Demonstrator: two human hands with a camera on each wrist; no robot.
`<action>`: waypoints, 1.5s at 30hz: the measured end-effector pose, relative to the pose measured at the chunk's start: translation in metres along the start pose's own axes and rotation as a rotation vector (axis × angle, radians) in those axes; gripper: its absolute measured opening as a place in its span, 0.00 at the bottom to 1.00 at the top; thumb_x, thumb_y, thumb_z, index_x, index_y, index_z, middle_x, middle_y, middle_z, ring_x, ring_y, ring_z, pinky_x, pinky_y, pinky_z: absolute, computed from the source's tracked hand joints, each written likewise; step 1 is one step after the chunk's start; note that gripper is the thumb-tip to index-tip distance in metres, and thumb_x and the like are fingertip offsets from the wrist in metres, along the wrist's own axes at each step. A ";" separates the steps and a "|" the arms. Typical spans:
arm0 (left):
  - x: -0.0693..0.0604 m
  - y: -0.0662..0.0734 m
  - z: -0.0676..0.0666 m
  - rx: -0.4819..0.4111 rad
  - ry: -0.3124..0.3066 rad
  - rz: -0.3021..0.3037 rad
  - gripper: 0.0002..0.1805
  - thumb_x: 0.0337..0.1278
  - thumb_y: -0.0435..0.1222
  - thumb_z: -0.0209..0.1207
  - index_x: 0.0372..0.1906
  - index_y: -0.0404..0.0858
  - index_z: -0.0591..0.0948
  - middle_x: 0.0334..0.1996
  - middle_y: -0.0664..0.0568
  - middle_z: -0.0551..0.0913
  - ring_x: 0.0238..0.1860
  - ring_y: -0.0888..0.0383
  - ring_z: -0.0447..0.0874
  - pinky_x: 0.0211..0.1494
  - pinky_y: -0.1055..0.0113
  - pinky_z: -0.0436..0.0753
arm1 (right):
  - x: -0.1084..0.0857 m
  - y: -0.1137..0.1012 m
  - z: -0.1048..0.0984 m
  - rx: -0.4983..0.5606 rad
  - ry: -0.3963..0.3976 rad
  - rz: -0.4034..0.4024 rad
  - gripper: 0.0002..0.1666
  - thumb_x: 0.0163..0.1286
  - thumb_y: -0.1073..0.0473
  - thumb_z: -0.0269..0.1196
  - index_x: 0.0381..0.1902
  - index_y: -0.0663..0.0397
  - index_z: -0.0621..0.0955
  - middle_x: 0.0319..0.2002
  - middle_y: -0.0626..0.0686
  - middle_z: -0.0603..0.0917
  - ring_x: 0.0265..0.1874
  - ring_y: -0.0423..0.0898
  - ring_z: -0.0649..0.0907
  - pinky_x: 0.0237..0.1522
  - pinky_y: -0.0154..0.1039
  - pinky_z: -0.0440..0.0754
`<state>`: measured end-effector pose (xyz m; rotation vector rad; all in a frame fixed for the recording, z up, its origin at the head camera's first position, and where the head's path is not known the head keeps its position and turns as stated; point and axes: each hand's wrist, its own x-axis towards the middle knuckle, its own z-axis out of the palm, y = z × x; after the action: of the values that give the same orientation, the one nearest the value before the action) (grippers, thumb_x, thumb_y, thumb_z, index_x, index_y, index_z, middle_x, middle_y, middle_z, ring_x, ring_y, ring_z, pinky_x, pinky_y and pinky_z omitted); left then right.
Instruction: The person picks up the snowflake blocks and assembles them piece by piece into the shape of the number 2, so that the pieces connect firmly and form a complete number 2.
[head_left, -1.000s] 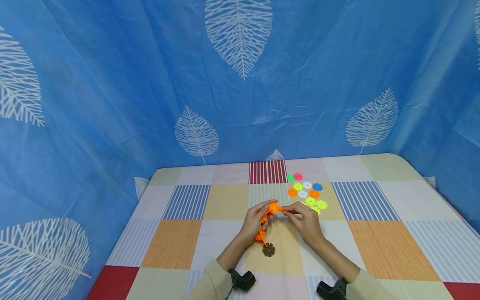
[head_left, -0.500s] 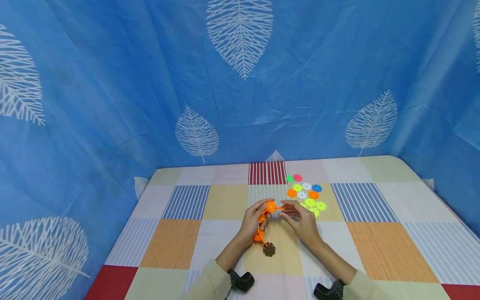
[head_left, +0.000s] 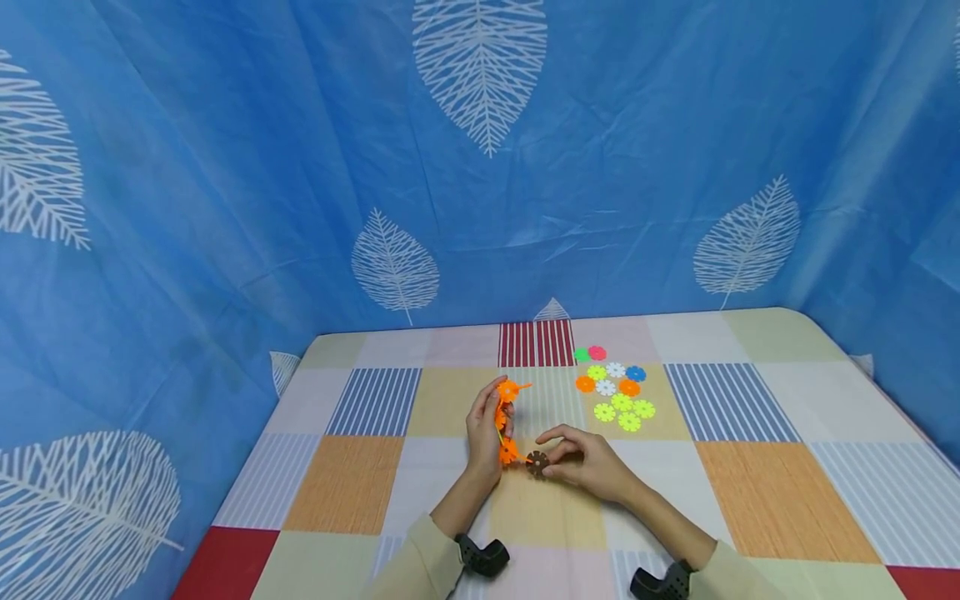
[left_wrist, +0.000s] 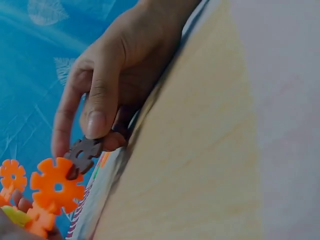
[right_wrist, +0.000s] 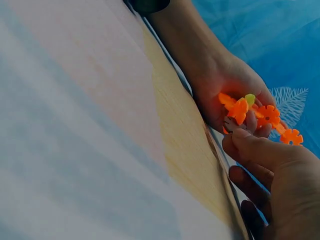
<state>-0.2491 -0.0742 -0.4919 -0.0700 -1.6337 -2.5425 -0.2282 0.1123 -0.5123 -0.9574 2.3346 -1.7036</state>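
A chain of orange notched discs lies along the palm side of my left hand, whose fingers curl round it; one disc stands out past the fingertips. A yellow-green piece sits among the orange ones. At the chain's near end a dark brown disc is joined to an orange disc. My right hand pinches the brown disc between thumb and fingers, as the left wrist view shows. In the right wrist view my left hand cradles the chain behind my right hand.
Loose flower-shaped discs lie on the patchwork cloth beyond my right hand: several yellow-green, orange, white, a blue, a pink and a green one. A blue curtain hangs behind.
My right hand has let go of the chain's far end and moved nearer to me, onto the brown disc. My left hand has shifted left with the chain.
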 end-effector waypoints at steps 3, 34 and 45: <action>-0.002 0.008 0.002 0.022 -0.015 -0.025 0.18 0.70 0.35 0.44 0.58 0.30 0.71 0.26 0.47 0.75 0.16 0.62 0.65 0.17 0.76 0.68 | 0.000 -0.002 0.000 -0.017 0.028 0.047 0.18 0.57 0.59 0.68 0.46 0.53 0.79 0.30 0.48 0.85 0.34 0.42 0.83 0.45 0.34 0.76; -0.001 0.011 0.004 0.064 -0.042 -0.110 0.16 0.68 0.32 0.46 0.56 0.29 0.72 0.28 0.49 0.72 0.16 0.62 0.64 0.16 0.75 0.66 | -0.002 0.021 -0.053 -0.468 0.535 0.060 0.13 0.53 0.63 0.70 0.36 0.59 0.79 0.27 0.49 0.79 0.25 0.41 0.74 0.26 0.32 0.73; -0.004 0.011 0.010 0.110 -0.092 -0.119 0.15 0.67 0.31 0.48 0.53 0.29 0.74 0.27 0.45 0.73 0.15 0.62 0.65 0.16 0.75 0.68 | 0.037 -0.006 -0.004 0.434 0.679 0.155 0.19 0.60 0.67 0.63 0.48 0.73 0.75 0.25 0.60 0.83 0.22 0.46 0.83 0.32 0.41 0.83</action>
<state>-0.2438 -0.0696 -0.4788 -0.0830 -1.8631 -2.5641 -0.2569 0.0950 -0.4954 -0.1206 2.0966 -2.5997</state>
